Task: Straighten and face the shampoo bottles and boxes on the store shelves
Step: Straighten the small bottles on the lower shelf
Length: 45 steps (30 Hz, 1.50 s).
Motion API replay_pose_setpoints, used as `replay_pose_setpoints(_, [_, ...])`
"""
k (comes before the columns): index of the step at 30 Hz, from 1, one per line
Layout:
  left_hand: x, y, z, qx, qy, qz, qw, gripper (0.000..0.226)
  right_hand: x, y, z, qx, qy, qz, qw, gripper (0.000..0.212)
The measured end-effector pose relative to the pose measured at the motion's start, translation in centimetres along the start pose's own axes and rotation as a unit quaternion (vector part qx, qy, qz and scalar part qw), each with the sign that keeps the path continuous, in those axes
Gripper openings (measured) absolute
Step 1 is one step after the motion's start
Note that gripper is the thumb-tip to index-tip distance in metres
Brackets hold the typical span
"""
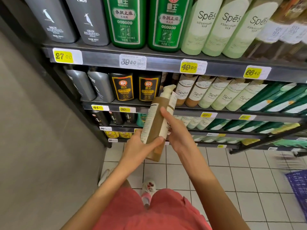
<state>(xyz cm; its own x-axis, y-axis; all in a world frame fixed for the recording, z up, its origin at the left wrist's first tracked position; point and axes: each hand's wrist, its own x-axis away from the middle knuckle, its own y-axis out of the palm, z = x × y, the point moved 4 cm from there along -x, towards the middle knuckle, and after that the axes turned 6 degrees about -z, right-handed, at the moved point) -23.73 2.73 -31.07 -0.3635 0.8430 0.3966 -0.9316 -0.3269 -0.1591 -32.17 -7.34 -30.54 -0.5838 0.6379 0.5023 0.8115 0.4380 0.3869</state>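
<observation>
I hold a brown pump bottle [155, 118] with a cream pump head in front of the shelves, its printed back label turned toward me. My left hand [141, 146] grips its lower part, thumb across the front. My right hand [177, 130] holds its right side, thumb lying along the bottle. Just behind the bottle, the second shelf [187, 112] has a dark gap between black-and-gold bottles [147, 88] and brown Spes bottles [183, 90].
The top shelf [157, 63] carries grey, green and pale green Spes bottles [206, 25]. Lower shelves hold more bottles and teal boxes [272, 100]. A grey wall stands at left. A blue basket [298, 188] sits on the tiled floor at right.
</observation>
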Motion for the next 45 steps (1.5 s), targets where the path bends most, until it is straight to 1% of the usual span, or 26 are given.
replay_pose_setpoints(1, [-0.1, 0.2, -0.2, 0.099, -0.011, -0.060, 0.993, 0.064, 0.1, -0.2, -0.1, -0.023, 0.000, -0.022, 0.999, 0.043])
replay_pose_setpoints(2, [0.1, 0.4, -0.3, 0.201, -0.032, -0.115, 0.972, 0.070, 0.3, -0.2, -0.2, -0.053, 0.005, -0.051, 0.997, 0.052])
replay_pose_setpoints(3, [0.4, 0.5, -0.2, 0.279, -0.053, -0.155, 0.946, 0.077, 0.6, 0.0, -0.4, -0.079, 0.012, -0.084, 0.993, 0.060])
replay_pose_setpoints(4, [0.6, 0.7, -0.1, 0.324, -0.066, -0.190, 0.924, 0.085, 0.8, 0.3, -0.5, -0.100, 0.017, -0.109, 0.989, 0.063])
replay_pose_setpoints(5, [0.7, 0.9, 0.0, 0.336, -0.069, -0.217, 0.914, 0.093, 1.0, 0.5, -0.6, -0.117, 0.019, -0.124, 0.985, 0.063])
replay_pose_setpoints(8, [0.6, 1.1, 0.5, 0.292, -0.062, -0.260, 0.918, 0.099, 1.1, 0.3, -0.8, -0.120, -0.005, -0.129, 0.984, 0.051])
replay_pose_setpoints(10, [0.4, 1.0, 0.9, 0.259, -0.048, -0.262, 0.928, 0.094, 1.3, -0.1, -0.8, -0.060, -0.023, -0.117, 0.991, 0.042])
replay_pose_setpoints(12, [-0.1, 1.2, 0.7, 0.249, -0.038, -0.224, 0.942, 0.082, 1.4, -0.3, -0.6, 0.035, -0.033, -0.103, 0.994, 0.035])
replay_pose_setpoints(14, [-0.3, 1.5, -0.1, 0.256, -0.036, -0.176, 0.950, 0.067, 1.4, -0.5, -0.2, 0.072, -0.031, -0.103, 0.992, 0.032])
replay_pose_setpoints(17, [-0.3, 1.9, -1.2, 0.273, -0.038, -0.159, 0.948, 0.062, 1.4, -0.5, 1.0, 0.124, -0.014, -0.128, 0.984, 0.037])
replay_pose_setpoints(19, [-0.5, 1.8, -1.7, 0.253, -0.033, -0.143, 0.956, 0.065, 1.5, -0.7, 1.9, 0.172, -0.003, -0.144, 0.974, 0.041])
replay_pose_setpoints(20, [-0.6, 1.5, -1.8, 0.220, -0.026, -0.133, 0.966, 0.066, 1.5, -0.9, 2.2, 0.180, 0.000, -0.151, 0.972, 0.043])
replay_pose_setpoints(22, [-1.1, 0.7, -1.9, 0.101, 0.003, -0.124, 0.987, 0.067, 1.4, -1.3, 2.2, 0.188, -0.011, -0.165, 0.968, 0.045])
replay_pose_setpoints(24, [-1.6, -0.2, -1.6, 0.005, 0.042, -0.122, 0.992, 0.059, 1.4, -1.6, 1.7, 0.213, -0.058, -0.157, 0.963, 0.050])
replay_pose_setpoints(25, [-1.9, -0.6, -1.4, -0.011, 0.061, -0.121, 0.991, 0.052, 1.4, -1.6, 1.4, 0.230, -0.090, -0.144, 0.958, 0.054])
replay_pose_setpoints(27, [-2.2, -1.1, -1.0, -0.003, 0.091, -0.120, 0.989, 0.046, 1.5, -1.4, 1.2, 0.252, -0.144, -0.124, 0.949, 0.065])
replay_pose_setpoints(29, [-2.2, -1.4, -0.5, 0.007, 0.116, -0.120, 0.986, 0.050, 1.8, -1.2, 1.2, 0.252, -0.178, -0.120, 0.944, 0.071])
replay_pose_setpoints(33, [-1.9, -1.4, -0.4, 0.031, 0.131, -0.124, 0.983, 0.055, 2.0, -1.1, 1.2, 0.248, -0.187, -0.122, 0.943, 0.070])
replay_pose_setpoints(35, [-1.6, -1.4, -0.5, 0.034, 0.117, -0.118, 0.985, 0.049, 2.0, -1.3, 1.0, 0.265, -0.171, -0.127, 0.941, 0.067])
replay_pose_setpoints(37, [-1.1, -1.6, -0.6, 0.018, 0.091, -0.104, 0.990, 0.045, 2.1, -1.4, 0.6, 0.304, -0.150, -0.122, 0.933, 0.058])
replay_pose_setpoints(38, [-0.8, -1.7, -0.6, 0.016, 0.071, -0.106, 0.992, 0.047, 2.0, -1.3, 0.4, 0.324, -0.138, -0.114, 0.929, 0.051])
replay_pose_setpoints(40, [-0.3, -1.5, -0.6, 0.054, 0.013, -0.128, 0.990, 0.055, 1.7, -1.2, 0.2, 0.345, -0.085, -0.086, 0.931, 0.037])
replay_pose_setpoints(41, [-0.3, -1.3, -0.6, 0.079, -0.022, -0.135, 0.987, 0.059, 1.4, -1.2, 0.3, 0.348, -0.036, -0.075, 0.934, 0.037])
replay_pose_setpoints(43, [-0.4, -0.9, -0.9, 0.102, -0.090, -0.122, 0.983, 0.067, 0.7, -1.1, 0.8, 0.336, 0.087, -0.068, 0.935, 0.055])
replay_pose_setpoints(44, [-0.5, -0.7, -1.0, 0.111, -0.120, -0.107, 0.981, 0.071, 0.6, -1.0, 1.0, 0.321, 0.135, -0.073, 0.935, 0.064])
replay_pose_setpoints(45, [-0.5, -0.6, -1.2, 0.124, -0.143, -0.094, 0.977, 0.077, 0.5, -0.8, 1.2, 0.303, 0.165, -0.079, 0.935, 0.070])
